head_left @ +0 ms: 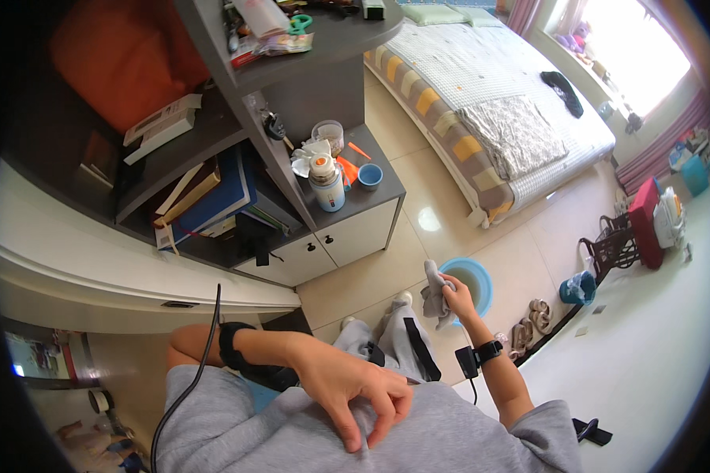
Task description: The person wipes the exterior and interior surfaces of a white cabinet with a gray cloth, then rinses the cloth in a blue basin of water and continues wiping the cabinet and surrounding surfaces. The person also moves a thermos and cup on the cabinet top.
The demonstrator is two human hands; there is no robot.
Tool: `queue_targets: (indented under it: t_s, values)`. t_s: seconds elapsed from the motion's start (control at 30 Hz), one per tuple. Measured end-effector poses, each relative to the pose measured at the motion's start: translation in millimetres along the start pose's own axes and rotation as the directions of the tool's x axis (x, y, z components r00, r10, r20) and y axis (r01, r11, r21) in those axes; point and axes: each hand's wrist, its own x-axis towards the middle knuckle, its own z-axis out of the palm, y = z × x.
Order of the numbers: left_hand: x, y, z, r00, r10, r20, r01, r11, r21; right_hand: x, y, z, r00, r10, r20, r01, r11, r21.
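My left hand (pixel 361 384) is drawn in against my chest, where thumb and forefinger pinch a fold of my grey shirt (pixel 307 440). On the other side, my right hand (pixel 460 298) grips a bunched grey cloth (pixel 435 295), part of which hangs below the fingers. The hand and cloth overlap the left side of a light blue plastic basin (pixel 486 284) on the tiled floor. The basin seems to hold water, though my hand hides part of the inside. Black bands are strapped around both forearms.
Shelves with books and folders (pixel 231 195) stand left, above a low cabinet (pixel 355 227) bearing a vacuum flask (pixel 328 186) and a blue cup (pixel 370 175). Ahead is a bed (pixel 479 106). Sandals (pixel 529 325) and a waste bin (pixel 577 288) line the right wall.
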Motion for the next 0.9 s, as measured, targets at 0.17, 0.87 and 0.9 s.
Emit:
queue_targets:
  t_s: [0.17,0.87,0.9]
  values:
    - [-26,7,-11,0.838,-0.151,-0.524,0.166,0.986,-0.018,46,-12,-2,0.995,0.02,0.097,-0.017,0.999,-0.032]
    - [-78,-313,-228,-0.635,-0.122,-0.762,0.371,0.818,-0.44,327,-102,60,0.828,-0.404,0.389,0.548,0.731,-0.407]
    - [-81,-316,-227,-0.656,-0.083,-0.75,0.384,0.819,-0.427,331,-99,70,0.825,-0.36,0.435,0.548,0.696,-0.463]
